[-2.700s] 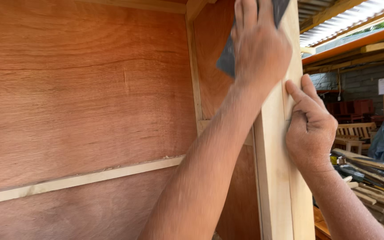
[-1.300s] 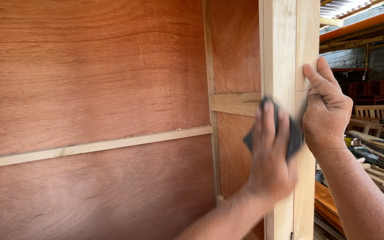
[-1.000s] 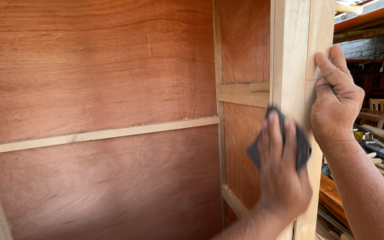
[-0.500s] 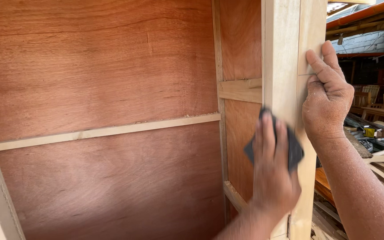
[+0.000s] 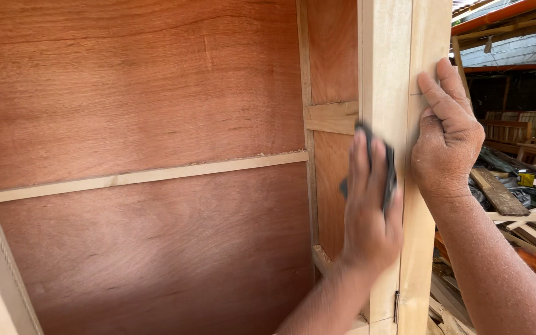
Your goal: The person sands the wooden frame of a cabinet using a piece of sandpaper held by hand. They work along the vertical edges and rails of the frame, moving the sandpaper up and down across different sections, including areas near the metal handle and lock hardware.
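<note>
Dark grey sanding pad [image 5: 387, 162], a small folded sheet, lies flat on the pale upright wooden post [image 5: 384, 74] just right of the reddish plywood panel [image 5: 138, 93], pinned under the left hand [image 5: 370, 211], whose grip is fingers pressed together over it. The post's long axis runs vertically, up and down from that hand. Further right, the right hand [image 5: 448, 139] rests open-fingered against the post's outer edge, close beside the pad but slightly higher.

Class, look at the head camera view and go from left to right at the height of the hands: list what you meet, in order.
Reddish plywood panel → thin vertical batten → left hand pressing dark sandpaper on the pale upright post → right hand → scrap wood pile.
</note>
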